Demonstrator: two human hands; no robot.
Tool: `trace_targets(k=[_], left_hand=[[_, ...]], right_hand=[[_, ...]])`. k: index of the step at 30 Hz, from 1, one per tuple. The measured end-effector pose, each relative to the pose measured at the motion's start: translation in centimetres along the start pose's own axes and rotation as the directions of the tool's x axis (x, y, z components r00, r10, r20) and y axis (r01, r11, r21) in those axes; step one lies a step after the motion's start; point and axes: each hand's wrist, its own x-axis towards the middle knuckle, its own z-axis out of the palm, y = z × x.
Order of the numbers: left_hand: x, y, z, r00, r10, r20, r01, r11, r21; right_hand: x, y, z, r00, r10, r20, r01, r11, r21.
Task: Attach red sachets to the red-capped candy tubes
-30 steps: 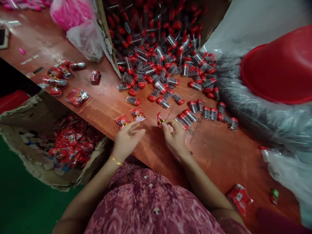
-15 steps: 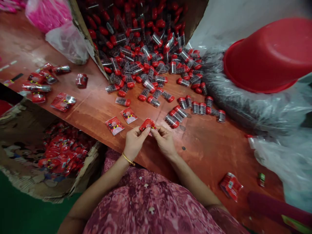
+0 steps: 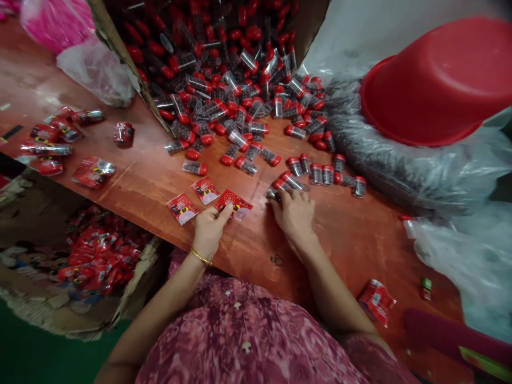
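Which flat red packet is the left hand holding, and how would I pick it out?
On the wooden table, three flat red packets sit in a row along the near edge, below the spilled red-capped tubes. It is the rightmost packet, nearest the right hand. Unlike its two neighbours, it is held by the left hand.

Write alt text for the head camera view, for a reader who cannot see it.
A person's left hand pinches a red sachet at a wooden table while the right hand touches red-capped clear vials. More vials spill from a tipped cardboard box behind, beside a red basin.
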Motion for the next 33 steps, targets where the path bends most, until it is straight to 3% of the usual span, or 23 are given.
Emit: trace_targets(k=[2, 5, 7, 9, 11, 13, 15, 17, 20, 23, 24, 26, 28, 30, 31, 33], left_hand=[[0.2, -0.3, 0.0, 1.0, -0.008, 0.019, 0.008, 1.0, 0.01], [0.2, -0.7, 0.0, 0.998, 0.061, 0.031, -0.063, 0.995, 0.078], [0.1, -0.6, -0.3, 0.992, 0.124, 0.023, -0.126, 0.981, 0.148], [0.0, -0.3, -0.5, 0.985, 0.165, 0.046, -0.171, 0.968, 0.182], [-0.3, 0.1, -0.6, 0.979, 0.174, 0.102, -0.189, 0.969, 0.157], [-0.5, 0.5, -0.6, 0.974, 0.163, 0.156, -0.179, 0.979, 0.096], [-0.8, 0.8, -0.6, 0.975, 0.145, 0.168, -0.148, 0.989, 0.011], [-0.9, 1.0, -0.7, 0.984, 0.098, 0.152, -0.085, 0.992, -0.088], [-0.9, 1.4, -1.2, 0.992, -0.044, 0.116, 0.066, 0.978, -0.2], [-0.6, 2.0, -1.9, 0.986, -0.159, 0.057, 0.168, 0.954, -0.247], [-0.6, 2.2, -2.1, 0.983, -0.176, 0.044, 0.181, 0.951, -0.251], [-0.5, 2.5, -2.4, 0.981, -0.192, 0.039, 0.196, 0.95, -0.244], [-0.5, 2.6, -2.4, 0.977, -0.204, 0.058, 0.212, 0.949, -0.233], [-0.6, 2.5, -2.3, 0.972, -0.22, 0.077, 0.232, 0.945, -0.228], [-0.6, 2.5, -2.2, 0.969, -0.23, 0.085, 0.244, 0.943, -0.228], [-0.7, 2.4, -2.2, 0.964, -0.25, 0.09, 0.264, 0.936, -0.231]], right_hand=[[-0.4, 0.4, 0.4, 0.999, -0.006, 0.051, 0.012, 0.992, -0.125], [-1.7, -0.8, 0.7, 0.998, -0.029, 0.049, 0.034, 0.995, -0.098], [-2.4, -2.0, 0.4, 0.996, -0.083, -0.013, 0.083, 0.995, 0.045], [-2.7, -3.2, -0.1, 0.989, -0.135, -0.055, 0.145, 0.942, 0.301], [-2.6, -4.3, -0.4, 0.989, -0.148, 0.006, 0.114, 0.788, 0.604], [-2.3, -5.4, -0.3, 0.982, -0.129, 0.14, -0.039, 0.582, 0.812], [-2.1, -6.4, 0.1, 0.968, -0.084, 0.238, -0.182, 0.42, 0.889], [-2.1, -7.1, 0.6, 0.962, -0.039, 0.269, -0.241, 0.336, 0.91], [-1.8, -6.8, 0.7, 0.966, -0.061, 0.25, -0.21, 0.374, 0.903], [-0.2, -4.3, 0.0, 0.981, -0.171, 0.093, 0.032, 0.615, 0.788], [0.5, -3.2, -0.4, 0.962, -0.27, 0.043, 0.164, 0.697, 0.698], [2.1, -1.2, -1.0, 0.845, -0.525, 0.103, 0.409, 0.758, 0.509], [3.4, 0.1, -1.4, 0.7, -0.677, 0.226, 0.565, 0.719, 0.403], [4.0, 0.8, -1.5, 0.602, -0.74, 0.299, 0.645, 0.672, 0.364], [4.1, 0.9, -1.5, 0.58, -0.752, 0.314, 0.666, 0.659, 0.348], [3.9, 0.9, -1.5, 0.584, -0.746, 0.32, 0.684, 0.664, 0.301]])
